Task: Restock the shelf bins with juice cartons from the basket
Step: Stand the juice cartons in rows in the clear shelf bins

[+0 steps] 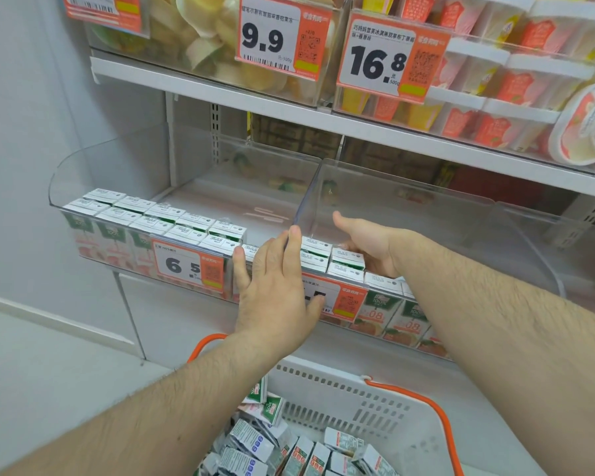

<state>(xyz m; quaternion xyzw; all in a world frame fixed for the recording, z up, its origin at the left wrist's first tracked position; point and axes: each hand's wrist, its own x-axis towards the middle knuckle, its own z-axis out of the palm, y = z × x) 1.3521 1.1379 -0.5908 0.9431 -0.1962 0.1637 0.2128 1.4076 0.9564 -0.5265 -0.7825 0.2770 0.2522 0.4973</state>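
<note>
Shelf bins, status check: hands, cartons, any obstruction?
Left hand flat against bin front. Right hand inside bin, on cartons. Basket holds more. Nothing blocking.

1. A plain pale wall closes the left side of a store aisle, with a raised band running along its foot.
2. White metal shelving stands against it, a slotted upright showing at the back.
3. The upper shelf carries clear tubs of packaged snacks behind orange-and-white price tags.
4. Lighting is even and shadowless.
</note>
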